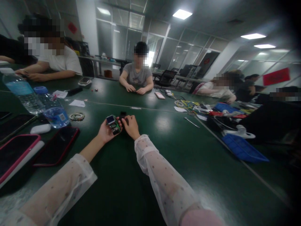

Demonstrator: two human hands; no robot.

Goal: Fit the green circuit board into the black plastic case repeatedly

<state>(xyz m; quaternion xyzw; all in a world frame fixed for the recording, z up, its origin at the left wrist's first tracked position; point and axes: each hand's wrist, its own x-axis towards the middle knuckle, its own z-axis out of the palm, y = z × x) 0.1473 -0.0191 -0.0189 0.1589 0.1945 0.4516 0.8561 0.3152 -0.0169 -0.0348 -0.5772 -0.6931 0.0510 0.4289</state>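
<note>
My left hand [107, 131] is wrapped round a small green circuit board [114, 127] with a little dark screen [110, 119], which faces up. Just to the right, my right hand [131, 126] has its fingers curled and its fingertips close to the board's edge. At those fingertips is a small black piece [123, 114]; whether they grip it or it rests on the table is too dark to tell. Both hands are above the green table [113, 185], near its middle seam.
On the left stand two water bottles [53, 110], with phones [57, 146], a white case [40, 128] and a bracelet [76, 116] nearby. To the right lie a wrench [191, 122], tangled cables [188, 105] and a blue bin [244, 147]. Several people sit around the table, one [136, 72] opposite.
</note>
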